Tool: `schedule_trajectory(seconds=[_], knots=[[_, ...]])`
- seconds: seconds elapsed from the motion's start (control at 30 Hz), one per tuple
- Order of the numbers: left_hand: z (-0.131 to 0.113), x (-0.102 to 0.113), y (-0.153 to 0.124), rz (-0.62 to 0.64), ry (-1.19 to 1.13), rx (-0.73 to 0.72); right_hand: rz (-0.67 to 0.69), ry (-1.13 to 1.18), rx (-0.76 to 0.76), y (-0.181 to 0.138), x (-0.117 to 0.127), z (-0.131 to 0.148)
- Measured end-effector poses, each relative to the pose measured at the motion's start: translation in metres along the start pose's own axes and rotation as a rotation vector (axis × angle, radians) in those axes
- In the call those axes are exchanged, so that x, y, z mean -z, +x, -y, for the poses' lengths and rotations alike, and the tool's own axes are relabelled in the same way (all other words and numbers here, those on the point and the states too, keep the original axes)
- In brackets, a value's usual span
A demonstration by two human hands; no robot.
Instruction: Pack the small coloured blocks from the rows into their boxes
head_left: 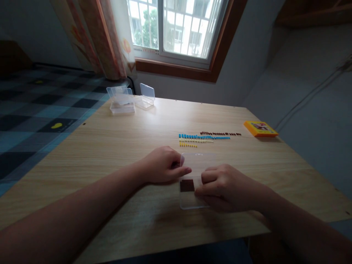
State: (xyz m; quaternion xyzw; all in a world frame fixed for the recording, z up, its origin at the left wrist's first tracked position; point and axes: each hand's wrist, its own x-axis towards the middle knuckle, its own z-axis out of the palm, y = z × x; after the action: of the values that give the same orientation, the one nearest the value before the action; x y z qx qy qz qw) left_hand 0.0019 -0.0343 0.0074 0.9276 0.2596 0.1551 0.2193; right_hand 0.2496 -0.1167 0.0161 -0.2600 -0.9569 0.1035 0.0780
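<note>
A clear square plastic plate [196, 163] lies on the wooden table [115, 146] in front of me. A patch of dark brown small pieces [187, 185] sits on it. My left hand [162, 165] rests at the plate's left edge, thumb and fingers pinching that edge. My right hand [225, 187] lies over the plate's right part, fingers curled and pressed together just right of the brown patch. What its fingertips hold is too small to make out.
Rows of tiny blue [203, 136], yellow [189, 143] and brown [220, 134] pieces lie beyond the plate. An orange box [260, 128] sits at the far right. Two open clear plastic boxes [122, 101] stand at the far left. A bed with a checked cover [35, 106] is left of the table.
</note>
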Motion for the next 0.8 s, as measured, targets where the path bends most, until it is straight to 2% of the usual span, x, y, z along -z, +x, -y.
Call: schedule_trajectory(seconds=[0.8], knots=[[-0.0013, 0.0006, 0.0007, 0.015, 0.002, 0.011, -0.029, 0.009, -0.012, 0.0025, 0.0011, -0.0002]])
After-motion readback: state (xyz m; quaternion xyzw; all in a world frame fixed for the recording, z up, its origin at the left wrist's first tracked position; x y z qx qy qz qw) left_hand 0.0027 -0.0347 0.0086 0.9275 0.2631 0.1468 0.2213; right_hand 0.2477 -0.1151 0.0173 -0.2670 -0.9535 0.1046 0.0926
